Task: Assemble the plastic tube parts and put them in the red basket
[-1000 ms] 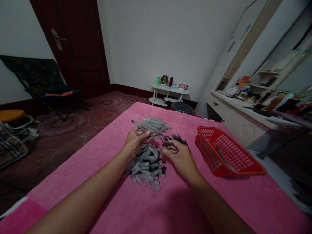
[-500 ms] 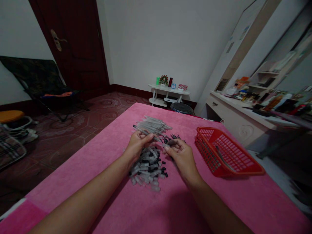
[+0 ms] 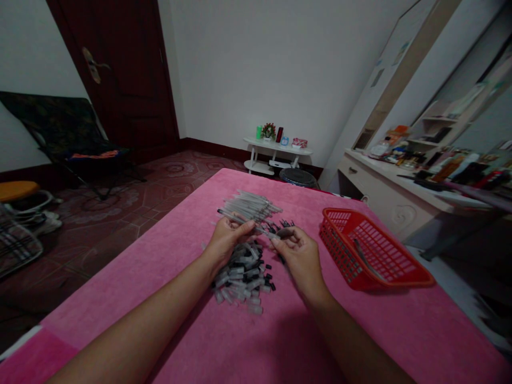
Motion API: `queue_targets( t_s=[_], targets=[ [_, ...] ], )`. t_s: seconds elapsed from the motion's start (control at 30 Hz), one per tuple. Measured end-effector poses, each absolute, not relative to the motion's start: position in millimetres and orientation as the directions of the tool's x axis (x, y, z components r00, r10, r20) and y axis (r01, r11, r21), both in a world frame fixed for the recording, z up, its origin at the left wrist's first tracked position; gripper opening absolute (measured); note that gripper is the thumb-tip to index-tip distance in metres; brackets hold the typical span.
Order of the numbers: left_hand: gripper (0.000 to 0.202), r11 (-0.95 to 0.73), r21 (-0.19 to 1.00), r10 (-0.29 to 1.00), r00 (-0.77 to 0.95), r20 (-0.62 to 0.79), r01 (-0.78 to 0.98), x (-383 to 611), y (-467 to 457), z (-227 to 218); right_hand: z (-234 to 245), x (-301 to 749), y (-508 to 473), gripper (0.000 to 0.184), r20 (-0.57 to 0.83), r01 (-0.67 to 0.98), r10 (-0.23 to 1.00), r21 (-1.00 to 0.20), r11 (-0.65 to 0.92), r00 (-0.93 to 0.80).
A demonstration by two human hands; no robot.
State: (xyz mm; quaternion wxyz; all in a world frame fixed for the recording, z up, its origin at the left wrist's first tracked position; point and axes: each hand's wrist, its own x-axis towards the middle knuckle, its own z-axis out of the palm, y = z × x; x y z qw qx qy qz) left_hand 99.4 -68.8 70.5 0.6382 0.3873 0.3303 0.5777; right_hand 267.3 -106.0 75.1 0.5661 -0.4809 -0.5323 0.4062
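My left hand (image 3: 230,237) is closed around a clear pen (image 3: 236,217) with a black end at the left. The pen slants down to the right, its tip end towards my other hand. Between the thumb and fingers of my right hand (image 3: 298,253) is a small clear pen cap (image 3: 273,236), which appears to meet the pen's tip end. Below and between the hands lies a heap of clear and black pen caps and small black plugs (image 3: 244,274). Behind my left hand is a pile of clear pen barrels (image 3: 252,204). Small black-tipped parts (image 3: 286,224) lie behind my right hand.
A red plastic basket (image 3: 348,261) stands at the right on the pink cloth-covered table (image 3: 180,298), with a long thin item (image 3: 366,258) inside. Further right is a dresser (image 3: 392,197) crowded with bottles. A low white shelf (image 3: 276,145) stands beyond the table.
The pen in my left hand has shifted slightly right, and its tip end now appears to meet the cap. My right hand has hardly moved.
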Motion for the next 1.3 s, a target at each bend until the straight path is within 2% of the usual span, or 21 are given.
queue_targets(
  t_s=[0.1,0.3,0.4,0.57,0.77,1.0,1.3],
  targets=[
    [0.041,0.051,0.882,0.990,0.141,0.017,-0.469,101,-71,72,76,267,-107,0.017,0.255,0.119,0.962,-0.963,0.243,0.100],
    [0.044,0.074,0.869,0.986,0.169,0.011,-0.490,105,-75,74,80,267,-113,0.011,0.388,0.365,0.918,-0.869,0.335,0.081],
    [0.044,0.053,0.869,0.984,0.174,0.039,-0.491,107,-76,72,80,269,-114,0.009,0.433,0.413,0.896,-0.837,0.359,0.097],
    [0.042,0.021,0.875,0.985,0.158,0.063,-0.483,110,-79,67,79,268,-115,0.010,0.412,0.319,0.902,-0.878,0.356,0.128],
    [0.041,-0.008,0.862,0.984,0.150,0.097,-0.508,114,-81,65,87,262,-119,0.017,0.298,0.180,0.937,-0.947,0.265,0.184],
    [0.043,-0.048,0.880,0.985,0.122,0.119,-0.473,114,-83,70,95,264,-122,0.023,0.176,0.081,0.974,-0.983,0.165,0.145],
    [0.041,-0.050,0.875,0.981,0.142,0.134,-0.482,115,-81,72,95,266,-119,0.021,0.156,-0.034,0.983,-0.987,0.160,0.094]
  ],
)
